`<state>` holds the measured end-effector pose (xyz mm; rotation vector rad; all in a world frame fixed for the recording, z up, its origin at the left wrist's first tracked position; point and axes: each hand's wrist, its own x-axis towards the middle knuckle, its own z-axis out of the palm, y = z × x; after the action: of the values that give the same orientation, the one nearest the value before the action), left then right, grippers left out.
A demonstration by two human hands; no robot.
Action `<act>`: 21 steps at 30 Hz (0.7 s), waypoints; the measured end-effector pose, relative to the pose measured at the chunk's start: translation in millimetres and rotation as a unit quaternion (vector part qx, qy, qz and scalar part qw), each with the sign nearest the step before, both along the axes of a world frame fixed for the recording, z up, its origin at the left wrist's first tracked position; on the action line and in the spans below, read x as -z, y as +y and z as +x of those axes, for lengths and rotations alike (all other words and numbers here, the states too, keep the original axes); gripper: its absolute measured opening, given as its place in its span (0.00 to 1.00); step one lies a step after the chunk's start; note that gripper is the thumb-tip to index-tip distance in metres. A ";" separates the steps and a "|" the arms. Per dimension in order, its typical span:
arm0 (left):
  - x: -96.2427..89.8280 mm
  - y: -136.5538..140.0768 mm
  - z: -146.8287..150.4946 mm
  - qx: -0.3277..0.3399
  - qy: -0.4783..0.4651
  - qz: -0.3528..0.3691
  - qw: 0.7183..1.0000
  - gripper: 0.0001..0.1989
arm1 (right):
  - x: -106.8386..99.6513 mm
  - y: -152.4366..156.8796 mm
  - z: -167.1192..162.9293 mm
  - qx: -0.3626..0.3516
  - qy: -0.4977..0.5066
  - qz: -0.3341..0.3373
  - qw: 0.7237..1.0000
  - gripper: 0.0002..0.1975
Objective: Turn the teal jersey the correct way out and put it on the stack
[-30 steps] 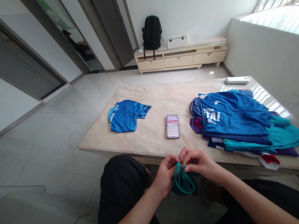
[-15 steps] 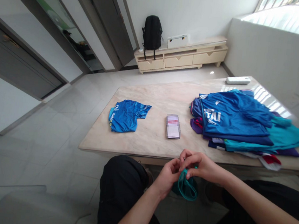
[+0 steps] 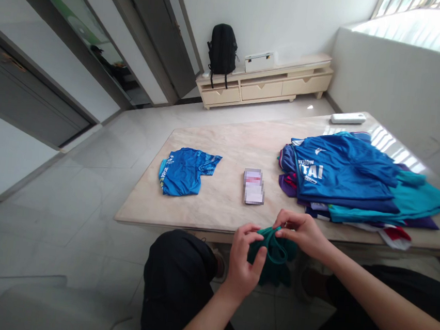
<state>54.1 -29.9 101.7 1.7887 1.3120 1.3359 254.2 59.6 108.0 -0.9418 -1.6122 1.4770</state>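
A bunched teal garment (image 3: 272,248) with a looped band along its edge hangs above my lap, just in front of the table edge. My right hand (image 3: 299,232) pinches the top of the band between thumb and fingertips. At the garment's left side is my left hand (image 3: 246,255), its thumb and fingers apart and curved around the cloth; whether it touches the fabric is hard to tell. The garment's lower part drops into shadow between my knees.
On the marble-look table (image 3: 199,217) lie a folded blue shirt (image 3: 184,172), a blurred-out phone-sized object (image 3: 254,186) and a heap of sports shirts (image 3: 347,169). A white oblong device (image 3: 348,118) rests at the far edge. Behind stands a low cabinet (image 3: 262,89) bearing a black backpack (image 3: 222,48).
Both hands were close together at the band; now they are apart. My left hand has opened and moved slightly left, while my right lifted the garment a little.
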 end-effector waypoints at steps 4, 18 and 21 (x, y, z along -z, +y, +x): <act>-3.0 -2.4 3.9 0.053 0.124 0.013 0.991 0.15 | -1.0 2.5 0.8 0.038 0.044 -0.030 0.998 0.16; 6.1 3.0 8.7 0.034 0.206 -0.016 0.978 0.14 | -2.4 4.9 2.3 0.064 0.032 -0.025 0.997 0.15; 7.6 1.9 9.5 0.027 0.212 -0.013 0.977 0.18 | -2.3 4.0 2.0 0.064 0.031 -0.022 0.997 0.15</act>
<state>63.6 -28.0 94.1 2.1536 1.4714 0.9309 256.2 63.7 110.4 -0.9947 -1.4542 1.4441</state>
